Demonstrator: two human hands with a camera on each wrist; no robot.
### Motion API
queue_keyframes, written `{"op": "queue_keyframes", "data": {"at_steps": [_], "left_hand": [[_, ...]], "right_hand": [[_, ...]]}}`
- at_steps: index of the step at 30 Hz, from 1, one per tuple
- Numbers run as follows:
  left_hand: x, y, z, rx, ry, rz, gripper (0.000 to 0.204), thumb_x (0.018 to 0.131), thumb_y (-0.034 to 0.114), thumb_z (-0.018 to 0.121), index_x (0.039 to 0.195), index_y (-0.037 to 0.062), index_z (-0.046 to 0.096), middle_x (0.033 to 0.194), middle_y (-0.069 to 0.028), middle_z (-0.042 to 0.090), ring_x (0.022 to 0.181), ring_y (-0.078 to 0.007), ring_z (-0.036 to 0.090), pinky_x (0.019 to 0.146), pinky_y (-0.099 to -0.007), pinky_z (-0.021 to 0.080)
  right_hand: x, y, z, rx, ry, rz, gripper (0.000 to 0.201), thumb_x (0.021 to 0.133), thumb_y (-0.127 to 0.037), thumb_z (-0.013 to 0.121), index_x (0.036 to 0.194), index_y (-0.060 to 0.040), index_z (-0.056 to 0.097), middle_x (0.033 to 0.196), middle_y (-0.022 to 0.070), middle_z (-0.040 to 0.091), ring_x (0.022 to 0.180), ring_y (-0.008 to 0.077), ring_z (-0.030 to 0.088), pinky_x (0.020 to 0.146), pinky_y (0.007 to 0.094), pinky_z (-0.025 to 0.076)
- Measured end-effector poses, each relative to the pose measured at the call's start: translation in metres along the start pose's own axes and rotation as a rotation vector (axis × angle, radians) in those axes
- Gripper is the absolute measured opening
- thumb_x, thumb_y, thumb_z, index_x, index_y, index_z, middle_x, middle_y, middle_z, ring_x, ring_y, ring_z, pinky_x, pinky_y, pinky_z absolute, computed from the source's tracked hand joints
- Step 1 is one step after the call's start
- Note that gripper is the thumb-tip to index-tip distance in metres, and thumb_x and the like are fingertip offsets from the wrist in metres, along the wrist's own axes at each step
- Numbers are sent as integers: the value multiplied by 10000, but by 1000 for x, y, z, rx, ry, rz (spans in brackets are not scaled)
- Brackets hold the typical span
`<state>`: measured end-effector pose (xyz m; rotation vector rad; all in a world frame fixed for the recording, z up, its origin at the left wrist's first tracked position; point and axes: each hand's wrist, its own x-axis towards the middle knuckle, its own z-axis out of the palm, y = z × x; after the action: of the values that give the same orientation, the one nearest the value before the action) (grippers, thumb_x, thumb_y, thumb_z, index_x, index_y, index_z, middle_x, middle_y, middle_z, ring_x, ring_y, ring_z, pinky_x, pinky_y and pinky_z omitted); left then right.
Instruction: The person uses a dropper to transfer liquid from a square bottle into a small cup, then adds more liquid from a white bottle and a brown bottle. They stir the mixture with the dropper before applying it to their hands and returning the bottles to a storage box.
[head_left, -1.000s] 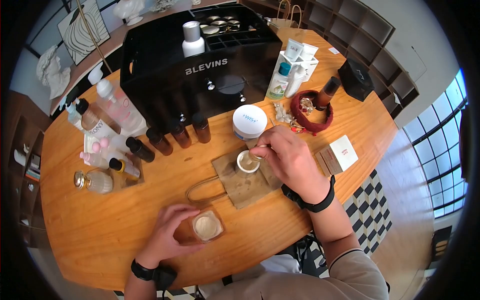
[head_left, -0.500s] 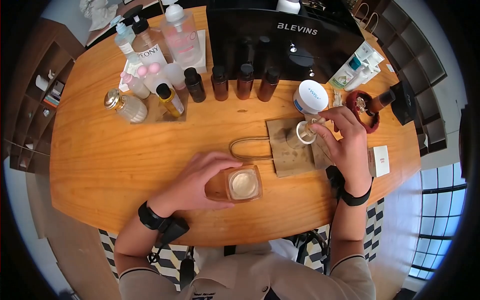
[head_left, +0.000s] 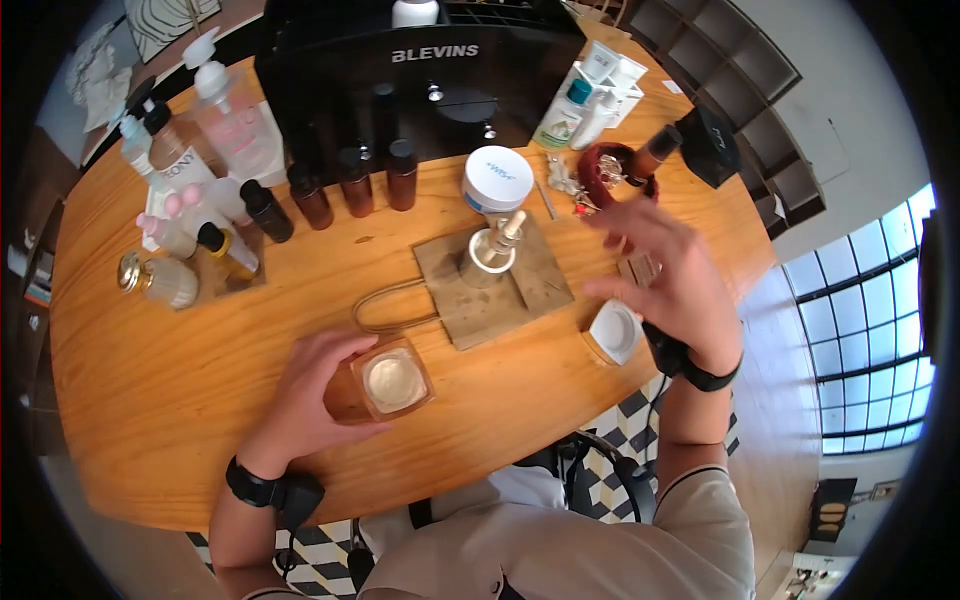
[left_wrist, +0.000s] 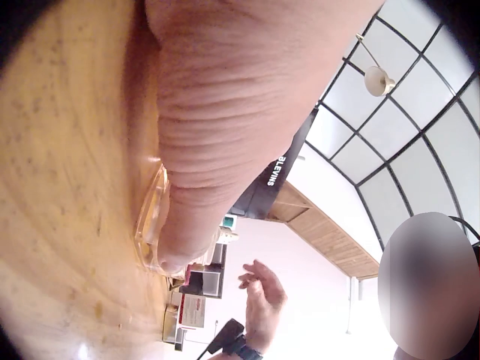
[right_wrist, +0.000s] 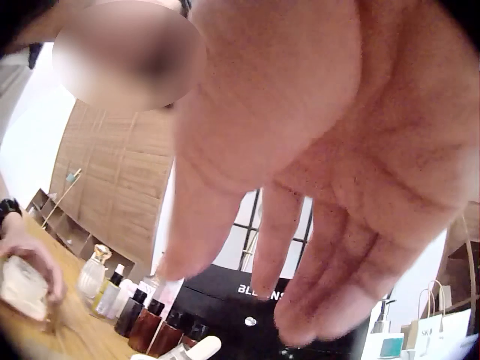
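Note:
My left hand (head_left: 305, 400) holds a square clear jar (head_left: 425, 388) of pale cream on the table, fingers on its far side and thumb on the near side. In the left wrist view, my hand covers most of the jar (left_wrist: 150, 225). My right hand (head_left: 680, 275) is raised over the table's right side with fingers spread, holding nothing. Beneath it lies a square lid (head_left: 615, 332), its pale round inside facing up. A dropper (head_left: 510, 228) with a pale bulb and gold collar leans in a white-rimmed cup (head_left: 480, 272). That cup stands on a flattened brown paper bag (head_left: 455, 318).
Behind the bag stands a white tub (head_left: 498, 180), with several dark brown bottles (head_left: 402, 175) to its left. A black case (head_left: 350, 90) fills the back. Pump bottles (head_left: 235, 120) crowd the far left; a red ring-shaped dish (head_left: 598, 180) sits at the right.
My right hand has let go of the dropper, leaving it in the cup, and moved right and towards me over the lid. The left hand stays at the jar. The head view has shifted.

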<state>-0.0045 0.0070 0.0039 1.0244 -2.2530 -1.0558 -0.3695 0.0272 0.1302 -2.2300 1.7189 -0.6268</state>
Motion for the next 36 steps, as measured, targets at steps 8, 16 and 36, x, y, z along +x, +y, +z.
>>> {"op": "queue_keyframes", "data": {"at_steps": [8, 16, 36], "left_hand": [[0, 0, 0, -27, -3, 14, 789, 652, 253, 909, 1342, 110, 554, 1272, -107, 576, 1183, -327, 523, 1040, -424, 396], [0, 0, -3, 12, -11, 53, 801, 679, 283, 888, 1381, 133, 532, 1274, -105, 571, 1201, -316, 526, 1065, -428, 376], [-3, -9, 3, -88, 114, 109, 910, 682, 269, 891, 1449, 104, 428, 1315, -90, 568, 1194, -288, 560, 1066, -434, 383]], "right_hand": [[-52, 13, 23, -306, -368, 207, 979, 751, -237, 850, 1505, 8, 275, 1324, 296, 532, 1267, 436, 504, 1087, 440, 410], [-61, 32, 32, -321, -375, 141, 914, 661, -100, 819, 1453, -19, 369, 1225, 234, 569, 1237, 392, 522, 1073, 424, 427], [26, -45, 144, 1156, -422, -341, 655, 724, 60, 851, 1304, -51, 568, 1342, 60, 408, 1377, 226, 431, 1181, 380, 334]]}}
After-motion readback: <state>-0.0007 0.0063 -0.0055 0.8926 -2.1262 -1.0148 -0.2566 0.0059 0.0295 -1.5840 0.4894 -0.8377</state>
